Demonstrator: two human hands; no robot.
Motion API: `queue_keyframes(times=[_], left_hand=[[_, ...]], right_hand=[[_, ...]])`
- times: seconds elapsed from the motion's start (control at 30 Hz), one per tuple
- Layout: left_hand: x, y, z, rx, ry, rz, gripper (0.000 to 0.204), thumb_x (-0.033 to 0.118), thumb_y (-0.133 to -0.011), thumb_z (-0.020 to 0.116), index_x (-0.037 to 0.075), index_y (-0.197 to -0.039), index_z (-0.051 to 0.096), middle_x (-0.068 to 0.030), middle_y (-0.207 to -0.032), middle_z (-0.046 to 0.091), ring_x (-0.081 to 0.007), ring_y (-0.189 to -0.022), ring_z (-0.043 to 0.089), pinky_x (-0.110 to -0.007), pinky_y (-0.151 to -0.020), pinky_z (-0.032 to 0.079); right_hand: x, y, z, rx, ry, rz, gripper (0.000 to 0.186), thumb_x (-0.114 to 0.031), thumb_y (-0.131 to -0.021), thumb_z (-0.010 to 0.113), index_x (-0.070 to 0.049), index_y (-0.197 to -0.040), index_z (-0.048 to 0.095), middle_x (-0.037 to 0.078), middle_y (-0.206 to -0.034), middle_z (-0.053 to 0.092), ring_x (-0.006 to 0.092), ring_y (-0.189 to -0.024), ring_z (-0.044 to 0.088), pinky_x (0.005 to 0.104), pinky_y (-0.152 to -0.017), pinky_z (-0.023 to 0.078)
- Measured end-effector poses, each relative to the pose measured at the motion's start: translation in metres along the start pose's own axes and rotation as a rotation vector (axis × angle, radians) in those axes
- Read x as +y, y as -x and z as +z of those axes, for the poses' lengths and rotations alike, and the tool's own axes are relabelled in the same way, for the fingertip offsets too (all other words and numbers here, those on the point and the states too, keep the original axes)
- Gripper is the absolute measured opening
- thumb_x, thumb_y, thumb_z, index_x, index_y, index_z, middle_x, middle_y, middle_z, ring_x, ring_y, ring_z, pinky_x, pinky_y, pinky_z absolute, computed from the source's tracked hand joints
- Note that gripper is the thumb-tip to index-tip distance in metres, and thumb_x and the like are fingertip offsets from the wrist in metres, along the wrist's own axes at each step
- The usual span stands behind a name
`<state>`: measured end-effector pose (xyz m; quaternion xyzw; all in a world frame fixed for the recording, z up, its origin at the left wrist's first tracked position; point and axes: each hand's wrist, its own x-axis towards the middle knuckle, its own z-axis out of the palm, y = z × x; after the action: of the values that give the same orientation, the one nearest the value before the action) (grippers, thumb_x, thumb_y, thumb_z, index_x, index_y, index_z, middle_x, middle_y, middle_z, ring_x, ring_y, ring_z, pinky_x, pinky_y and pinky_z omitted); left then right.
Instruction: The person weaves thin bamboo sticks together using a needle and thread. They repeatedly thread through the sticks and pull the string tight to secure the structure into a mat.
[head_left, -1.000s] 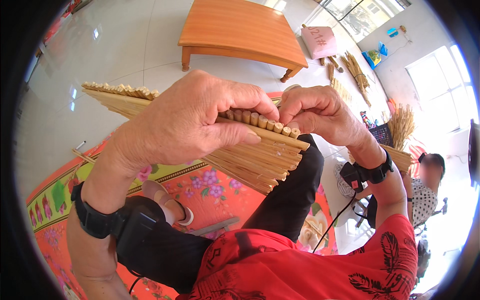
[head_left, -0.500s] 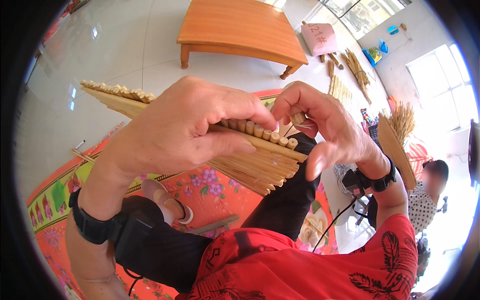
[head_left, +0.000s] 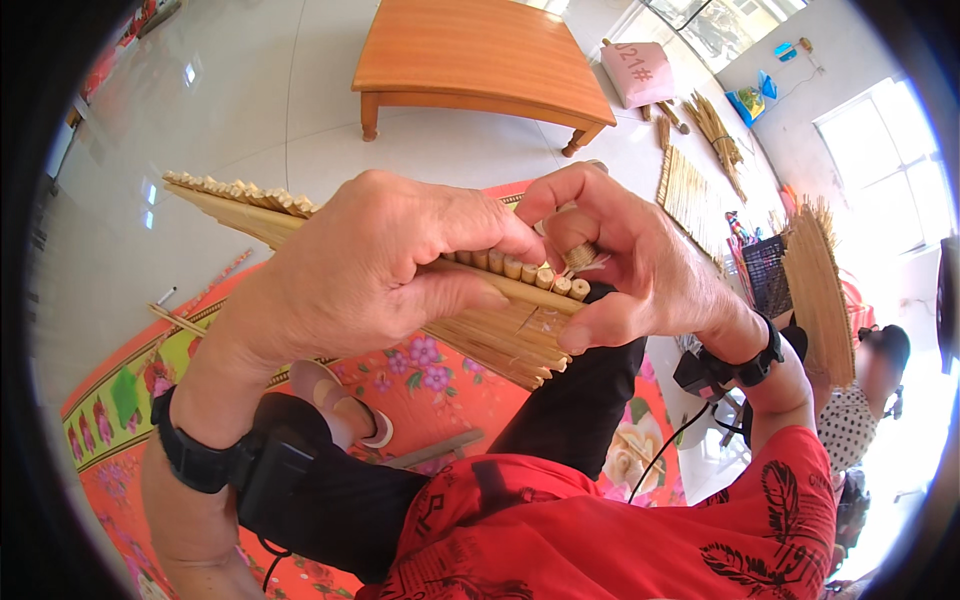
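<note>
A mat of pale dry plant stalks (head_left: 490, 345) is held up in front of me, tilted, with a row of round cut stalk ends (head_left: 552, 282) along its upper edge. My left hand (head_left: 365, 265) is closed on it, thumb below the row and fingers over the top. At its right end, my right hand (head_left: 650, 255) curls round the corner, thumb pressed to the front. A ridged thimble (head_left: 580, 257) sits on a right finger, with a bit of white thread beside it. Whether the right fingertips hold a needle is hidden.
Beyond my hands stands a low wooden table (head_left: 480, 60). A red floral rug (head_left: 430, 385) lies under my feet. To the right, another person (head_left: 855, 420) sits beside an upright stalk mat (head_left: 820, 290). Stalk bundles (head_left: 715, 135) and a pink sack (head_left: 640, 72) are farther back.
My right hand has moved left onto the mat's end; its thumb, held away before, now presses the corner. The other person's mat has shifted right. My left hand keeps its grip.
</note>
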<state>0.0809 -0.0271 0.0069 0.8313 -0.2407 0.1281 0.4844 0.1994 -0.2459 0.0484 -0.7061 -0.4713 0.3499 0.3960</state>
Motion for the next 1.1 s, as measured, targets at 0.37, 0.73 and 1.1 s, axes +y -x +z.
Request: queue_keyframes(times=[0.37, 0.73, 1.1], left_hand=[[0.0, 0.006, -0.007, 0.357, -0.005, -0.118, 0.029, 0.001, -0.085, 0.07, 0.002, -0.114, 0.067, -0.012, -0.099, 0.072, -0.0208, -0.09, 0.07, -0.029, -0.081, 0.054], [0.029, 0.018, 0.08, 0.42, -0.48, 0.061, 0.038, -0.004, -0.077, 0.074, 0.005, -0.113, 0.066, -0.0093, -0.096, 0.067, -0.0268, -0.078, 0.067, -0.036, -0.063, 0.054], [0.029, 0.028, 0.104, 0.463, -0.477, 0.134, 0.041, -0.005, -0.074, 0.077, 0.004, -0.113, 0.07, -0.0086, -0.094, 0.067, -0.0239, -0.076, 0.067, -0.033, -0.061, 0.053]], right_hand=[[-0.001, 0.021, 0.0, 0.633, 0.813, -0.614, 0.046, -0.011, -0.086, 0.073, 0.002, -0.127, 0.057, 0.014, -0.113, 0.066, 0.023, -0.087, 0.064, 0.0325, -0.085, 0.05], [0.039, 0.064, 0.111, 0.491, -1.233, -0.073, 0.02, -0.012, -0.098, 0.065, -0.001, -0.114, 0.065, 0.005, -0.108, 0.07, 0.0155, -0.102, 0.066, 0.0302, -0.097, 0.051], [0.049, 0.068, 0.126, 0.549, -1.289, -0.066, 0.007, -0.009, -0.097, 0.066, -0.002, -0.095, 0.064, 0.002, -0.089, 0.065, 0.01, -0.081, 0.059, 0.0247, -0.075, 0.05]])
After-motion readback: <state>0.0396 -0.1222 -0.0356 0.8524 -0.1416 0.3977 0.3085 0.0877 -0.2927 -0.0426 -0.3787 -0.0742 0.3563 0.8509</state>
